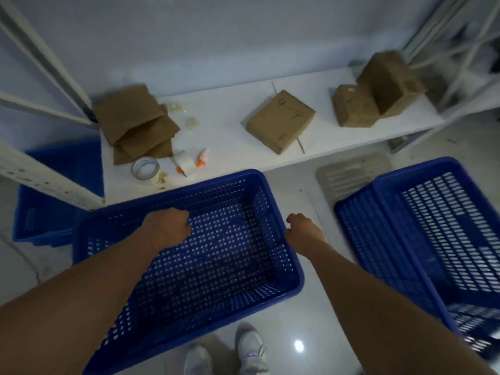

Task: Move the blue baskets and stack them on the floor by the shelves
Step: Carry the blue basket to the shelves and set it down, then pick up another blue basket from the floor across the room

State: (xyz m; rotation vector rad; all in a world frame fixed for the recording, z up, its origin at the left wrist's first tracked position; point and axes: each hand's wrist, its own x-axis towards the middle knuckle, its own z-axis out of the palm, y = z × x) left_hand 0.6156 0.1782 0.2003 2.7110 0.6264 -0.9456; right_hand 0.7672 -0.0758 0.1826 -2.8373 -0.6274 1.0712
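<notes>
Pale glossy floor (311, 318) runs up to a low white shelf board (230, 125) set against a bluish wall, with white metal uprights at the left and right edges of the view. Both bare forearms reach forward and down from the bottom corners. The left hand (169, 226) is curled into a fist over the far left part of the blue basket (216, 266), knuckles up, fingers closed on what looks like its rim, though the grip itself is hidden under the hand. The right hand (303, 234) sits at the basket's right rim, thumb inside and fingers folded over the outer edge, gripping it. That perforated basket is empty and hangs tilted just in front of the shelf board's front edge, above a pair of white shoes (224, 353). To the right, a second blue basket (446, 239) sits nested in another on the floor, beside a grey basket (349, 174) that lies partly under the shelf. More blue baskets (54, 201) lie at the left, under the board's left end. On the board are brown paper bags (135, 125) at the left, a tape roll (146, 169) near the front edge, a flat brown box (281, 120) in the middle and brown packages (378, 90) toward the right end. Dark handwriting marks the flat box, too blurred to read.
</notes>
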